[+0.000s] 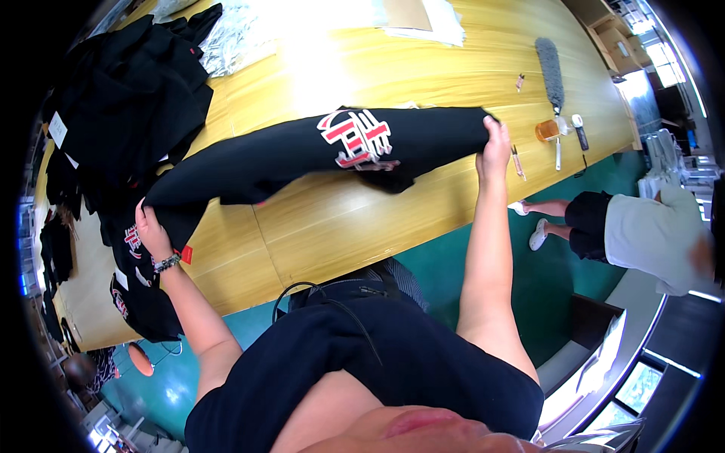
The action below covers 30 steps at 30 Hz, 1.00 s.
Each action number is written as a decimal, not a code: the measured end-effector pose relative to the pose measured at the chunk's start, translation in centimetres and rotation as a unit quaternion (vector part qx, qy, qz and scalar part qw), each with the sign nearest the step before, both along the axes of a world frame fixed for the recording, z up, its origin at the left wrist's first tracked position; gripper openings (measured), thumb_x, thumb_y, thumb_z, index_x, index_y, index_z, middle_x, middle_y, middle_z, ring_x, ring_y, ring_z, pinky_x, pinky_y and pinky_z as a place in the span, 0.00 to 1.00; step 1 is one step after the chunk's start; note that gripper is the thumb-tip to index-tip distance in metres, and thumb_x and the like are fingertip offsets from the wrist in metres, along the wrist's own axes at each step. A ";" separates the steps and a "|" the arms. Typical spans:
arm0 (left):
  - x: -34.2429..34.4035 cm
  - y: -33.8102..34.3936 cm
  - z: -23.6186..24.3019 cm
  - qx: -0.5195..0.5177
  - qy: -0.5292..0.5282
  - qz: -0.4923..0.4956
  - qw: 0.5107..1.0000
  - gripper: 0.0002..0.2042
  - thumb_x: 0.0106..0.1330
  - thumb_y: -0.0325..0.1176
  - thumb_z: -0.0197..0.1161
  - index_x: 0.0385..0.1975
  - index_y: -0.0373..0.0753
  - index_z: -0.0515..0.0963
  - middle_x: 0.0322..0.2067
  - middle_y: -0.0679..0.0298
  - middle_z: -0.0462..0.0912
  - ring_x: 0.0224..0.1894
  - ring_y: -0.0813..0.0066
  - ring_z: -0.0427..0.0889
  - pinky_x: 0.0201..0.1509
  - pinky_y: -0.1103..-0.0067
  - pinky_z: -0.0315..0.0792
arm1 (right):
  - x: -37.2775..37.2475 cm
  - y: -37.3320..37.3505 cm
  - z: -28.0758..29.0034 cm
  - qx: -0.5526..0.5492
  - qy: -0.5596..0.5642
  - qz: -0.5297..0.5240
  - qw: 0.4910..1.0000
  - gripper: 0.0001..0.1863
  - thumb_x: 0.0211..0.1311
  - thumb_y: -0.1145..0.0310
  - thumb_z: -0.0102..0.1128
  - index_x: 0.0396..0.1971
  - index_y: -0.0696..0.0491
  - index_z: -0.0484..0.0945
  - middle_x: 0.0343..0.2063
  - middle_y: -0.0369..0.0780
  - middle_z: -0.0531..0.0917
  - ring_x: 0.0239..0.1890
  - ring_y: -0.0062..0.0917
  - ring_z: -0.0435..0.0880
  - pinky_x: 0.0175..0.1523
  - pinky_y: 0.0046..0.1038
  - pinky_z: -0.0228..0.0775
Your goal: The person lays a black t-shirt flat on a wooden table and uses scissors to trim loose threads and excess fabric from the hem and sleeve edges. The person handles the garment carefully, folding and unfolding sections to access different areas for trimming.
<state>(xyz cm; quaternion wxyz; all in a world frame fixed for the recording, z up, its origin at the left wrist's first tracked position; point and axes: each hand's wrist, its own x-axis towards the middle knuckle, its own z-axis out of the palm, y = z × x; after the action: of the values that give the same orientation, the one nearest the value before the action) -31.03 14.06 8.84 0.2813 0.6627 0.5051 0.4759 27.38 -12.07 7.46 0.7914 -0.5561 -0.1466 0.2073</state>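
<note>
A black garment [279, 155] with a red and white printed design hangs stretched between my two hands above the wooden table. My left hand [154, 235], with a dark beaded bracelet at its wrist, is closed on the garment's left end. At the opposite end, my right hand [495, 148] pinches the cloth near its upper corner. The garment sags in folds along its lower edge. A red tag [186, 254] shows beside my left wrist.
Black clothes are heaped [136, 98] on the left of the table [362, 230]. Clear plastic wrapping [236, 38] lies behind them. On the right are a grey duster [550, 72], an amber container [546, 131] and small tools. Another person [642, 234] stands beyond my right arm.
</note>
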 end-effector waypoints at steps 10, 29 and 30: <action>11.1 -9.7 -8.5 0.075 0.242 -0.245 0.936 0.15 0.52 0.22 0.55 0.42 0.39 0.74 0.43 0.56 0.75 0.47 0.59 0.73 0.53 0.71 0.67 | -13.6 -9.3 -12.9 -0.421 -0.010 0.201 0.884 0.17 0.52 0.64 0.61 0.38 0.60 0.78 0.31 0.40 0.83 0.33 0.23 0.80 0.41 0.24 0.71; 40.8 -7.6 -12.3 0.132 0.550 -0.473 0.676 0.14 0.47 0.30 0.63 0.36 0.48 0.78 0.42 0.66 0.74 0.55 0.69 0.66 0.65 0.58 0.50 | -7.7 -12.4 -5.4 -0.316 -0.136 0.407 0.846 0.12 0.55 0.66 0.55 0.34 0.60 0.76 0.26 0.45 0.81 0.30 0.30 0.80 0.39 0.28 0.70; 41.3 -6.9 -12.2 0.132 0.528 -0.484 0.685 0.09 0.46 0.32 0.64 0.29 0.46 0.78 0.37 0.67 0.75 0.51 0.69 0.69 0.65 0.56 0.50 | -5.9 -12.8 -5.7 -0.294 -0.113 0.400 0.860 0.12 0.55 0.67 0.55 0.33 0.60 0.76 0.25 0.43 0.81 0.29 0.26 0.80 0.39 0.27 0.70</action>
<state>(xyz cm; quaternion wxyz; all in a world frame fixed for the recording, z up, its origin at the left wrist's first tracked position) 10.26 7.16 -3.38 0.0688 0.9871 0.1107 -0.0930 21.49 -24.85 1.80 0.4177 -0.6760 -0.3769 0.4759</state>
